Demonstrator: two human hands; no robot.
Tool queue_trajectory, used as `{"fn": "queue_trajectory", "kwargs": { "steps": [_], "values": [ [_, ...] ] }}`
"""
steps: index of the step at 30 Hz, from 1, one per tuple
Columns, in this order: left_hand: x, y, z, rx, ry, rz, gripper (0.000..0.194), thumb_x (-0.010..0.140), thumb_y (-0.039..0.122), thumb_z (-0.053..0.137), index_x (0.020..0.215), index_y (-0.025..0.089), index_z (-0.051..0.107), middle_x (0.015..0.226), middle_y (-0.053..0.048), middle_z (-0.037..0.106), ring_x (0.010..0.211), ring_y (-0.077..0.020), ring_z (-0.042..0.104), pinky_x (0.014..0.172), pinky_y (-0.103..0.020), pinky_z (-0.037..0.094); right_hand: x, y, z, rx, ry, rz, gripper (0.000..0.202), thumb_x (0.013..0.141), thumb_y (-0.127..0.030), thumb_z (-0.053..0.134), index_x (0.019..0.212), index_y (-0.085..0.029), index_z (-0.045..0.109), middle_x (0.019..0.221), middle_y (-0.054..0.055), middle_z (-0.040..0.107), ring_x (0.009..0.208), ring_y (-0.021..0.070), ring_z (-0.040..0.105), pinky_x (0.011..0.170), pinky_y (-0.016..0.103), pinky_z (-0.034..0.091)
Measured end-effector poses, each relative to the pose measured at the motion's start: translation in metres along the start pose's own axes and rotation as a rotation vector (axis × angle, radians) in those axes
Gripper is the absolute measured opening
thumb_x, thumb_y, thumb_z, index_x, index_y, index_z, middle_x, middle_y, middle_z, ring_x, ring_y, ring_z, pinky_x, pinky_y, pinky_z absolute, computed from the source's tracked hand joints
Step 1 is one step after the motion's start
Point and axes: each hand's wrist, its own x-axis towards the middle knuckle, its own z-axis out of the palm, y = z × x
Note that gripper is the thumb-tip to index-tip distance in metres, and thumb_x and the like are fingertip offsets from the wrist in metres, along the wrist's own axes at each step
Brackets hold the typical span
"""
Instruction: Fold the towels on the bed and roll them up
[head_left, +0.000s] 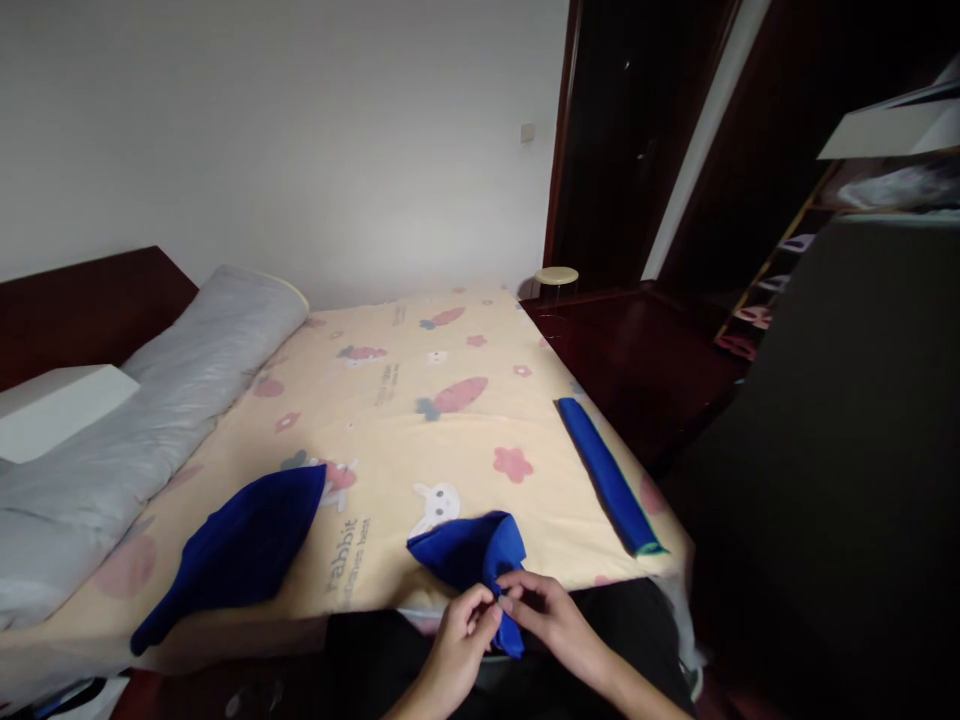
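Note:
A blue cloth (469, 550) lies partly on the near edge of the bed, gathered at its lower part. My left hand (469, 630) pinches it from the left at the gather. From the right, my right hand (544, 610) grips the same spot, its fingertips close to those of the left. The cloth's upper part fans out over the bedsheet, and a short end hangs below my fingers. Another blue cloth (240, 545) lies spread to the left. A rolled blue cloth (609, 475) with a green edge rests along the right side of the bed.
The bed (397, 450) has a cream sheet printed with rabbits and carrots. A long grey folded quilt (187, 370) and a white box (64, 405) are at the left. A round stool (556, 275) stands beyond the bed, and a dark panel (832, 450) rises at the right.

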Motion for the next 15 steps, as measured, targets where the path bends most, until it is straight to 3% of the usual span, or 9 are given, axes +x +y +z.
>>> {"fn": "queue_trajectory", "kwargs": {
  "steps": [6,13,15],
  "values": [
    [-0.0028,0.0009,-0.0004,-0.082,-0.067,-0.024,0.053,0.069,0.073,0.061,0.071,0.022,0.047,0.067,0.006,0.044,0.064,-0.011,0.046,0.064,-0.026,0.04,0.0007,-0.0013,0.0013,-0.08,0.026,-0.001,0.04,0.073,-0.057,0.067,0.088,-0.02,0.073,0.071,0.002,0.066,0.069,0.0203,0.06,0.069,0.034,0.05],
    [-0.004,0.0008,-0.0013,-0.086,-0.055,-0.039,0.042,0.072,0.061,0.064,0.068,0.022,0.048,0.064,0.007,0.04,0.062,-0.0101,0.04,0.061,-0.025,0.036,0.0022,-0.0016,0.0007,-0.147,0.036,-0.024,0.016,0.07,-0.033,0.062,0.073,-0.019,0.07,0.065,0.0,0.064,0.064,0.0173,0.057,0.067,0.03,0.047],
    [-0.0028,-0.0007,-0.0058,-0.083,0.008,-0.052,0.036,0.072,0.054,0.065,0.067,0.023,0.048,0.063,0.007,0.039,0.062,-0.0103,0.04,0.06,-0.024,0.035,0.0046,-0.0021,-0.0016,-0.133,0.082,-0.027,0.012,0.066,-0.03,0.063,0.071,-0.02,0.067,0.065,-0.001,0.063,0.065,0.0167,0.056,0.065,0.029,0.046]
  ]
}}
